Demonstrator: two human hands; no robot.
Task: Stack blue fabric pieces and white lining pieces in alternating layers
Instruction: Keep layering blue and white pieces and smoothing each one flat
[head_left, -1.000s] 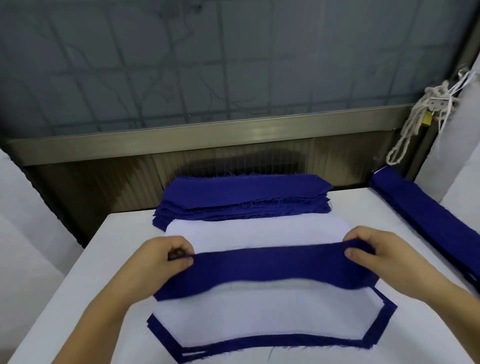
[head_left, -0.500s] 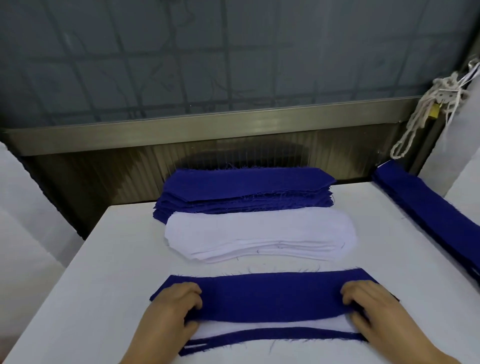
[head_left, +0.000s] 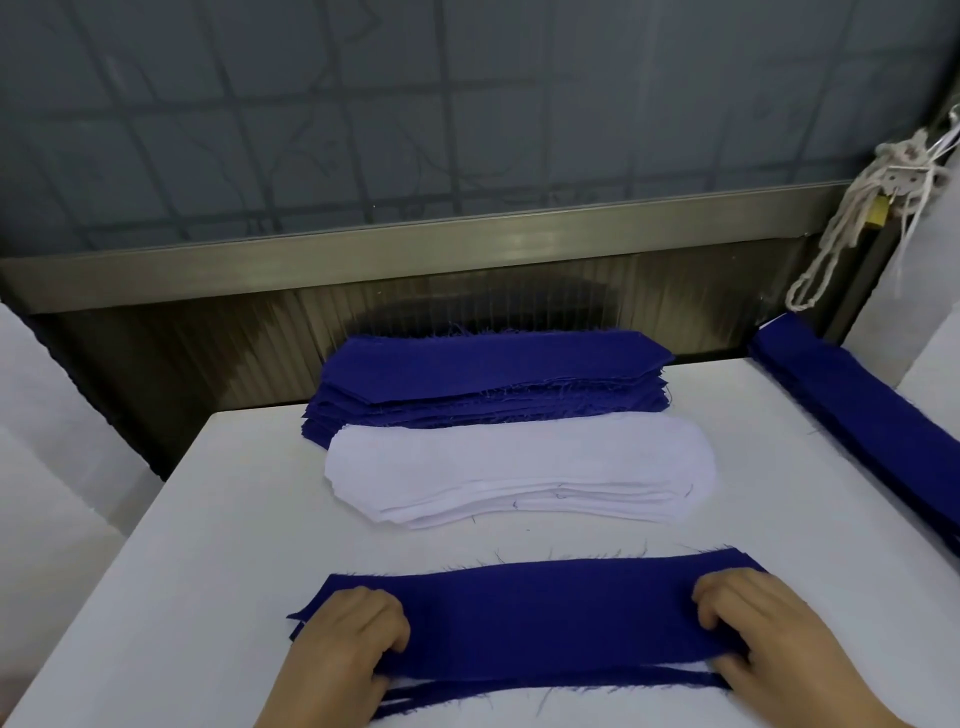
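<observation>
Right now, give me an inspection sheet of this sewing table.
Surface: white table, flat.
Job's things: blue piece tops the near stack; white lining pile mid-table; blue fabric pile behind it.
Clutter: long blue strips along the right edge.
Hands: left hand and right hand rest on the blue piece's ends, fingers curled.
Cables: white cord hanging at right.
Surroundings: frosted window.
</observation>
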